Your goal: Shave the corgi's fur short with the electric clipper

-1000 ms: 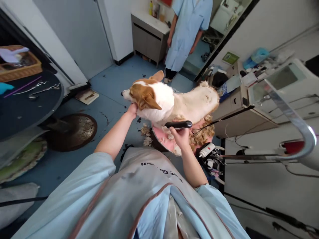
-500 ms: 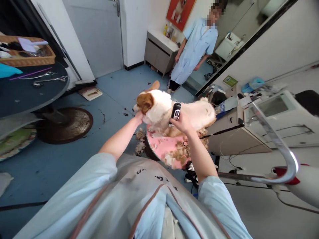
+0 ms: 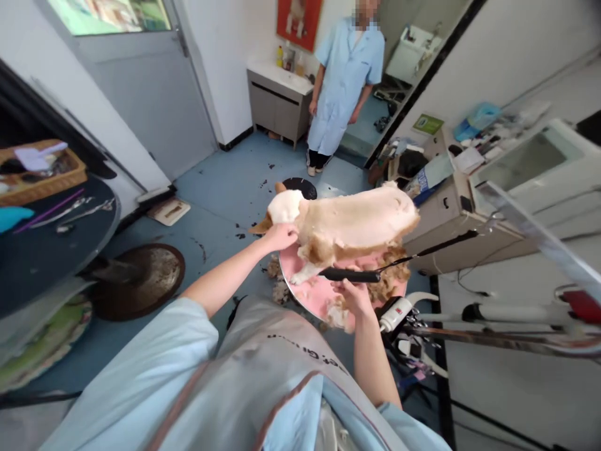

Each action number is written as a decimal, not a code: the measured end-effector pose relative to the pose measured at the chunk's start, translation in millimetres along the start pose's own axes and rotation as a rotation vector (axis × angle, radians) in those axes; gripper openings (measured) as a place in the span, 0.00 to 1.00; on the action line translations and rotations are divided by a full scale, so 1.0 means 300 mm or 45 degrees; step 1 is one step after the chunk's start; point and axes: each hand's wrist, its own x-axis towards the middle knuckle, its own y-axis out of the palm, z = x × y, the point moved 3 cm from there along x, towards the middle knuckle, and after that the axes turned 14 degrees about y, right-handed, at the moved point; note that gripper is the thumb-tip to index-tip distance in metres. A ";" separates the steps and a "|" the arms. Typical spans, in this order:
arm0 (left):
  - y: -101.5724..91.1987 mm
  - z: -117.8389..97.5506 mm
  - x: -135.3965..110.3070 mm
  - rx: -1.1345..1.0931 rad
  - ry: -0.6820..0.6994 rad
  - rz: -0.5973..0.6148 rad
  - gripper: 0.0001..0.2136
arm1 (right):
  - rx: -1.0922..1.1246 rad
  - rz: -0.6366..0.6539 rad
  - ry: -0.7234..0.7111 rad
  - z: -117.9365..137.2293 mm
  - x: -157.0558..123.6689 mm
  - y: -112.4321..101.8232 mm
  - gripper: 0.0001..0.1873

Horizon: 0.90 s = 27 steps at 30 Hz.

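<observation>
A white and tan dog (image 3: 359, 216) stands on a round pink grooming table (image 3: 307, 297). Its body fur is cut short; its head points to the left, turned away from me. My left hand (image 3: 282, 237) has curled fingers against the side of its neck, just behind the head. In my right hand (image 3: 355, 295) is a black hair clipper (image 3: 354, 275), lying level beside the dog's front leg, low and apart from its back. A cord runs from the clipper's right end. Clumps of tan cut fur (image 3: 392, 275) lie on the table around it.
A person (image 3: 345, 88) in a light blue coat stands beyond the dog, near a sink cabinet (image 3: 277, 106). At left, a dark round table (image 3: 89, 222) holds scissors and a wicker basket (image 3: 61, 181). A metal arm (image 3: 539, 238) crosses the right side.
The clipper has come down from the dog's shoulder towards me and now lies sideways. My left hand has moved from the muzzle to the neck. The dog's head has turned away and lowered.
</observation>
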 end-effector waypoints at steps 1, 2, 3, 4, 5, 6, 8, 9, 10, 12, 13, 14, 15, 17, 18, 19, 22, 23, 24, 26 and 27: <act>-0.029 -0.015 0.069 0.070 0.090 0.043 0.18 | 0.132 0.035 0.064 -0.045 -0.019 -0.008 0.31; -0.050 -0.030 0.143 0.247 0.249 0.139 0.26 | 0.240 0.075 0.114 -0.084 -0.035 -0.002 0.36; -0.057 -0.033 0.214 0.413 0.369 0.289 0.37 | 0.329 0.118 0.156 -0.118 -0.047 0.016 0.41; -0.051 -0.025 0.276 0.543 0.440 0.462 0.48 | 0.412 0.151 0.189 -0.146 -0.055 0.045 0.45; -0.034 -0.009 0.324 0.635 0.470 0.641 0.56 | 0.493 0.165 0.209 -0.170 -0.058 0.084 0.48; -0.013 0.010 0.358 0.680 0.498 0.755 0.59 | 0.569 0.156 0.219 -0.190 -0.058 0.129 0.47; 0.040 0.053 0.378 0.673 0.484 0.821 0.59 | 0.695 0.076 0.209 -0.225 -0.043 0.231 0.37; 0.068 0.075 0.367 0.640 0.442 0.829 0.59 | 0.747 0.017 0.192 -0.239 -0.030 0.283 0.31; 0.093 0.094 0.347 0.633 0.405 0.818 0.58 | 0.787 -0.043 0.174 -0.252 -0.015 0.333 0.27; 0.126 0.118 0.299 0.700 0.398 0.729 0.56 | 0.858 -0.138 0.144 -0.274 0.017 0.418 0.33; 0.134 0.121 0.279 0.751 0.441 0.690 0.56 | 0.899 -0.175 0.135 -0.284 0.032 0.450 0.36; 0.137 0.119 0.265 0.803 0.510 0.662 0.55 | 0.942 -0.216 0.128 -0.294 0.046 0.477 0.38; 0.136 0.113 0.260 0.848 0.596 0.652 0.55 | 0.983 -0.271 0.122 -0.303 0.058 0.497 0.38; 0.122 0.097 0.281 0.907 0.749 0.681 0.55 | 1.049 -0.420 0.119 -0.322 0.080 0.526 0.34; 0.112 0.088 0.306 0.917 0.794 0.709 0.57 | 1.069 -0.497 0.131 -0.331 0.093 0.539 0.31; 0.101 0.081 0.337 0.921 0.797 0.743 0.58 | 1.083 -0.564 0.140 -0.336 0.107 0.553 0.28; 0.080 0.059 0.432 0.894 0.757 0.843 0.62 | 1.139 -0.616 0.101 -0.331 0.174 0.603 0.23; 0.077 0.054 0.456 0.900 0.764 0.877 0.63 | 1.153 -0.576 0.092 -0.323 0.205 0.622 0.22; 0.076 0.052 0.474 0.914 0.782 0.909 0.62 | 1.162 -0.517 0.099 -0.313 0.240 0.643 0.21; 0.072 0.061 0.495 0.961 0.832 0.950 0.57 | 1.154 -0.389 0.181 -0.289 0.318 0.685 0.19; 0.068 0.072 0.502 0.982 0.853 0.954 0.54 | 1.145 -0.360 0.229 -0.276 0.360 0.703 0.18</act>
